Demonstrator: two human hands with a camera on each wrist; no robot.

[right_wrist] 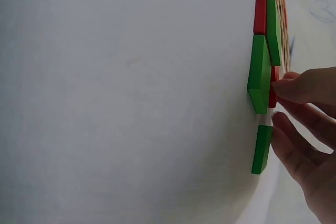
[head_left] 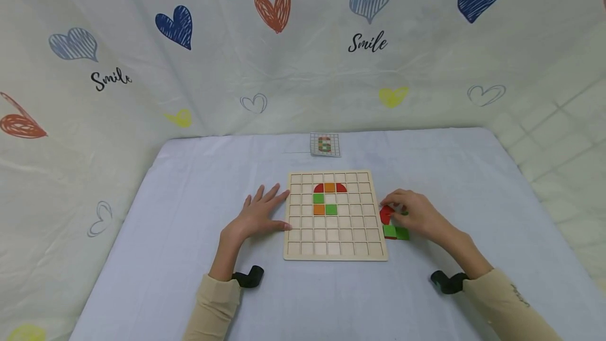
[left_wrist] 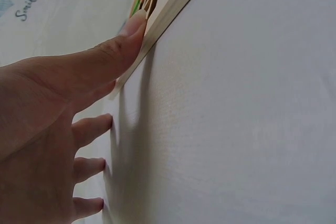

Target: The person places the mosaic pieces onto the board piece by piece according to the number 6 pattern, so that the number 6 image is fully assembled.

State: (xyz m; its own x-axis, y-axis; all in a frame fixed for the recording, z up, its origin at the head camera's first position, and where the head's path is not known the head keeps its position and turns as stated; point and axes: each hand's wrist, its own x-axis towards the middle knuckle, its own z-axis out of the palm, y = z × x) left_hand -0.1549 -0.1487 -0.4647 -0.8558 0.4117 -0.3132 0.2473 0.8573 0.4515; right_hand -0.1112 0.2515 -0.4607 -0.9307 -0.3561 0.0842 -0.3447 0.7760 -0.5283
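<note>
A square wooden grid board [head_left: 339,236] lies on the table with red, orange and green tiles set in its upper cells. My left hand [head_left: 258,217] has its fingers spread, and its thumb and index finger touch the board's left edge. At the board's right side my right hand [head_left: 418,217] pinches a red tile [right_wrist: 273,90] with a rounded edge; the fingers partly hide it. Close by lie a green tile [head_left: 390,231] on top of a red one, another green tile [head_left: 402,233], and a green tile [right_wrist: 262,149] below the fingertips.
A small pattern card [head_left: 325,145] showing a coloured figure on a grid lies beyond the board. White cloth [head_left: 189,188] covers the table. Behind it hangs a pale curtain [head_left: 213,78] printed with hearts.
</note>
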